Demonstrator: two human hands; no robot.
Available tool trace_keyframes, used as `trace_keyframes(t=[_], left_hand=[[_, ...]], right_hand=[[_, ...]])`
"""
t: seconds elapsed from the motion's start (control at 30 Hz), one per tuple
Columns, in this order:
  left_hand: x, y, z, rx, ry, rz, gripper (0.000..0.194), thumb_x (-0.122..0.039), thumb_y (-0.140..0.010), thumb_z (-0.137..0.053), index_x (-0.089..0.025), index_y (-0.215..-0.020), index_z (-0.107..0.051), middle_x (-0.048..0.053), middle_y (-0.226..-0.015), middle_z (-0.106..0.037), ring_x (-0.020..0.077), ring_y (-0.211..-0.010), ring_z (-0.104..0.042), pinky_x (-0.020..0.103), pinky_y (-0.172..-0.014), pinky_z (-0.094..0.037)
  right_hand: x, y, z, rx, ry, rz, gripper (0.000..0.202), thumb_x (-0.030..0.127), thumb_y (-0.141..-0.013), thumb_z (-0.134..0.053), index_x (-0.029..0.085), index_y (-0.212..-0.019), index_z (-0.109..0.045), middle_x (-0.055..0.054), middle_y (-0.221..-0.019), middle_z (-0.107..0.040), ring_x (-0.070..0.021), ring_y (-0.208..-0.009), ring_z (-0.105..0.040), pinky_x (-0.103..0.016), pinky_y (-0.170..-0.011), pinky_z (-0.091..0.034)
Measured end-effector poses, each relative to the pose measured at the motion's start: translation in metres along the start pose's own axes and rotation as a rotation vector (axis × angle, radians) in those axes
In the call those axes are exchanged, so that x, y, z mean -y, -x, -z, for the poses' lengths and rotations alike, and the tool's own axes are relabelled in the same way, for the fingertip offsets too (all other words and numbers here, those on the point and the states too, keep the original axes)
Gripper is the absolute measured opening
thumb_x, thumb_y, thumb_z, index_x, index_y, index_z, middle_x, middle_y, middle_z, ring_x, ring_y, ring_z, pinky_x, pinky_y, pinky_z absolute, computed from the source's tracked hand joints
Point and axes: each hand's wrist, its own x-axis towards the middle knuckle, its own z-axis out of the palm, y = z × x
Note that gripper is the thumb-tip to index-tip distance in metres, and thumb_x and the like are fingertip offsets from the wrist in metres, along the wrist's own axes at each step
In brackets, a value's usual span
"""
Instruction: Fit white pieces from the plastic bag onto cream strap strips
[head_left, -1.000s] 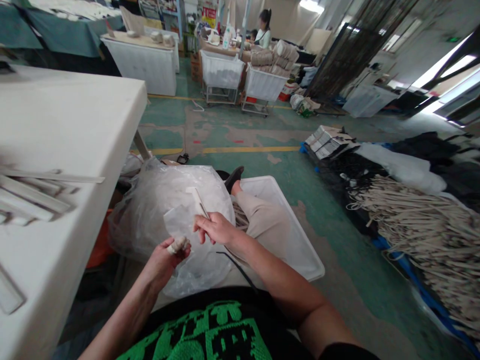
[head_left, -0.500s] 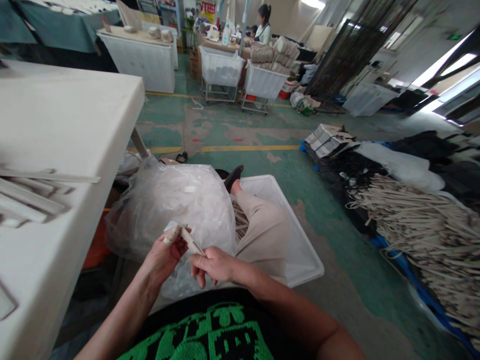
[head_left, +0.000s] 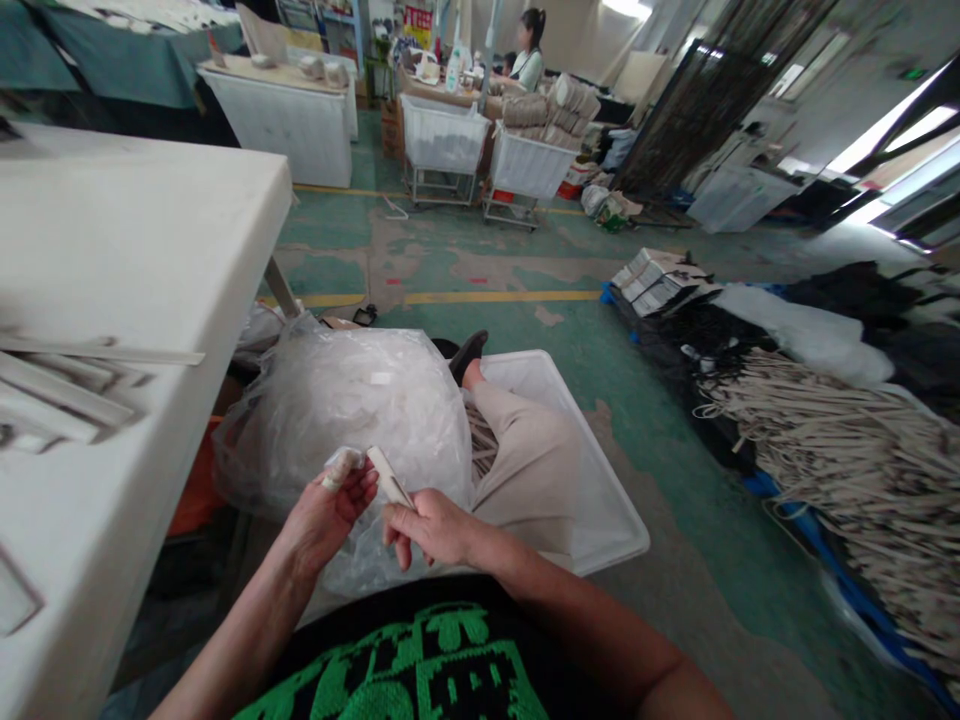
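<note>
In the middle of the head view, my right hand [head_left: 429, 527] is closed around the lower end of a flat off-white strip [head_left: 388, 476], thumb on top. The strip tilts up and left toward my other hand. My left hand [head_left: 335, 507] has its fingers curled, with a pale wrapping on the thumb. Its thumb and fingertips meet close beside the strip's upper end; what lies between them is too small to make out. Beneath both hands lies a large clear plastic bag [head_left: 360, 400] with whitish contents.
A white table [head_left: 135, 240] on the left carries several off-white strips [head_left: 56, 385]. A white tray [head_left: 600, 480] sits under my leg, with beige strips inside. A heap of beige cords [head_left: 840, 450] lies on the right. Farther back are wheeled white bins [head_left: 529, 160] and a seated person [head_left: 529, 65].
The strip's upper end has come slightly away from my left thumb and fingertips. My right hand keeps hold of the strip, almost in the same place.
</note>
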Motion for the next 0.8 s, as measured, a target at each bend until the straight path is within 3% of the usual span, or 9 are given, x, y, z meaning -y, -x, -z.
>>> trace_keyframes(t=[0.2,0.37,0.47,0.57,0.67,0.73,0.8], left_hand=[[-0.001,0.001,0.0,0.041,-0.011,-0.011,0.012,-0.022,-0.079,-0.077,-0.011,-0.082,-0.074,0.006,-0.077,-0.075,0.0134,-0.064,-0.068,0.023,-0.061,-0.057],[0.001,0.007,0.002,0.131,-0.122,-0.025,0.034,-0.034,-0.064,-0.089,-0.01,-0.084,-0.075,0.008,-0.079,-0.076,0.0172,-0.061,-0.067,0.027,-0.059,-0.055],[0.006,0.011,0.001,0.226,-0.205,0.01,0.045,-0.044,-0.058,-0.09,-0.009,-0.084,-0.075,0.007,-0.065,-0.072,0.0182,-0.049,-0.062,0.027,-0.044,-0.047],[0.009,0.011,0.001,0.21,-0.199,-0.044,0.048,-0.047,-0.056,-0.09,-0.008,-0.08,-0.075,0.006,-0.061,-0.069,0.0159,-0.044,-0.057,0.025,-0.038,-0.042],[0.004,0.005,0.004,0.06,-0.095,-0.154,0.038,-0.038,-0.057,-0.091,-0.01,-0.077,-0.074,0.007,-0.071,-0.073,0.0168,-0.06,-0.065,0.025,-0.054,-0.052],[-0.003,0.002,0.007,-0.039,-0.034,-0.188,0.027,-0.031,-0.064,-0.087,-0.012,-0.078,-0.074,0.007,-0.078,-0.075,0.0165,-0.07,-0.068,0.025,-0.065,-0.055],[-0.008,0.0,0.009,-0.08,-0.012,-0.18,0.017,-0.026,-0.071,-0.082,-0.013,-0.08,-0.074,0.006,-0.079,-0.075,0.0155,-0.071,-0.068,0.025,-0.067,-0.055]], right_hand=[[0.0,-0.007,0.002,0.083,0.021,-0.087,0.04,0.04,-0.1,-0.042,0.013,-0.079,-0.062,0.001,-0.053,-0.058,-0.0091,-0.046,-0.05,-0.015,-0.041,-0.039],[-0.003,-0.015,0.0,0.161,-0.043,-0.125,0.043,0.04,-0.101,-0.039,0.013,-0.076,-0.062,0.002,-0.051,-0.056,-0.0076,-0.042,-0.045,-0.016,-0.041,-0.037],[0.002,-0.017,-0.002,0.188,-0.067,-0.13,0.043,0.039,-0.102,-0.037,0.014,-0.078,-0.062,0.003,-0.05,-0.056,-0.0083,-0.04,-0.043,-0.018,-0.042,-0.037],[0.011,-0.013,-0.003,0.042,0.112,-0.043,0.032,0.034,-0.1,-0.042,0.015,-0.088,-0.065,0.002,-0.055,-0.059,-0.0106,-0.048,-0.052,-0.02,-0.05,-0.04],[0.024,0.001,-0.001,-0.225,0.517,0.029,0.026,0.031,-0.096,-0.049,0.015,-0.087,-0.067,-0.003,-0.067,-0.067,-0.0147,-0.063,-0.06,-0.024,-0.06,-0.039],[0.031,0.015,0.002,-0.284,0.669,0.006,0.029,0.032,-0.096,-0.05,0.015,-0.081,-0.067,-0.006,-0.071,-0.069,-0.0166,-0.066,-0.062,-0.026,-0.061,-0.038],[0.036,0.028,0.004,-0.267,0.666,-0.031,0.033,0.031,-0.097,-0.047,0.016,-0.077,-0.067,-0.006,-0.069,-0.07,-0.0156,-0.061,-0.061,-0.026,-0.06,-0.038]])
